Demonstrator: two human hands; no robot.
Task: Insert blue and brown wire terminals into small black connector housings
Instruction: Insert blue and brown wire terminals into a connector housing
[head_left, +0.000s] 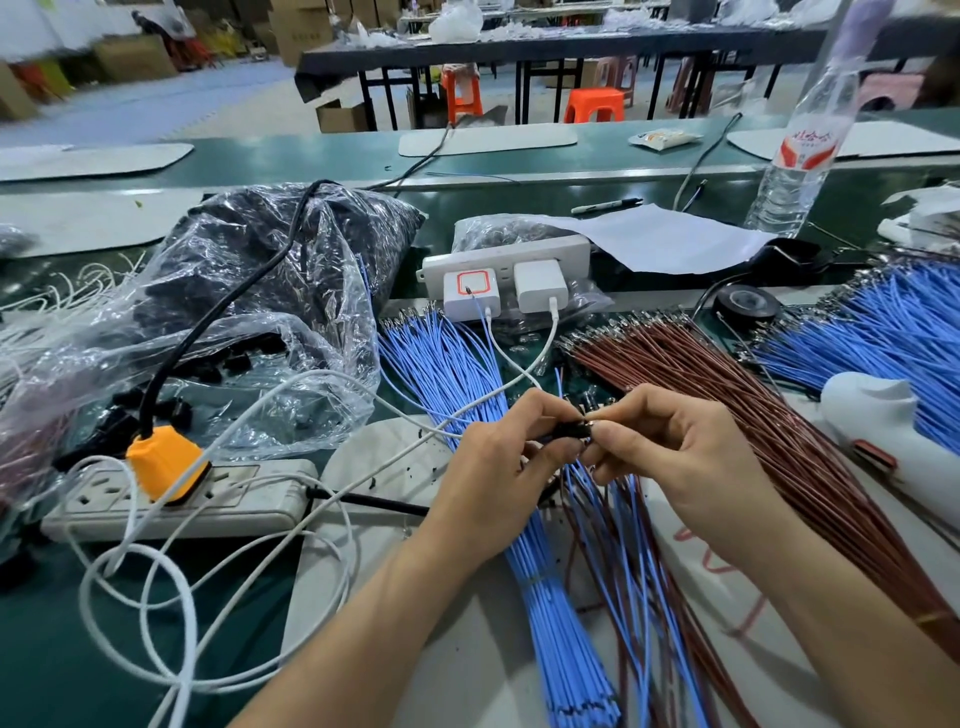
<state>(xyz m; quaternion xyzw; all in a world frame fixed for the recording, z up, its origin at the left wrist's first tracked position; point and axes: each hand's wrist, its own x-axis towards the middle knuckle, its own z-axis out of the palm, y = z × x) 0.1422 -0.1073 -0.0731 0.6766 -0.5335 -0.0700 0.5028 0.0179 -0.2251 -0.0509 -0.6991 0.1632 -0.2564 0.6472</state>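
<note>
Head view, step: mid-insertion, by the look of it. Both hands meet over the middle of the desk, fingertips together, working one small part.
Left hand: the left hand (498, 462) pinches a black housing (563, 435) between thumb and curled fingers, open end facing right.
Right hand: the right hand (670, 457) has thumb and forefinger closed on a terminal (587, 417). Only a metallic glint shows at the housing's mouth, and I can't tell the wire's colour.
Housing versus grip: it sits right between the two sets of fingertips and touches both, lifted off the desk.
How far in: hidden by the fingers, so seated or not is impossible to call.
Next move: I'd judge a straight push along the slot while the left hand braces, then a light tug to check the catch.
Blue wires: the blue bundle (457, 374) runs just beside the left hand from the desk's middle to its near edge. Another blue bundle (893, 317) lies at the right edge.
Brown wires: the brown bundle (727, 374) fans out just beyond the right hand and runs to the near right corner.
Loose mixed wires (618, 525): they lie directly under the hands.
Spare housings: the clear bag (270, 291) towards the far left holds dark parts.
</note>
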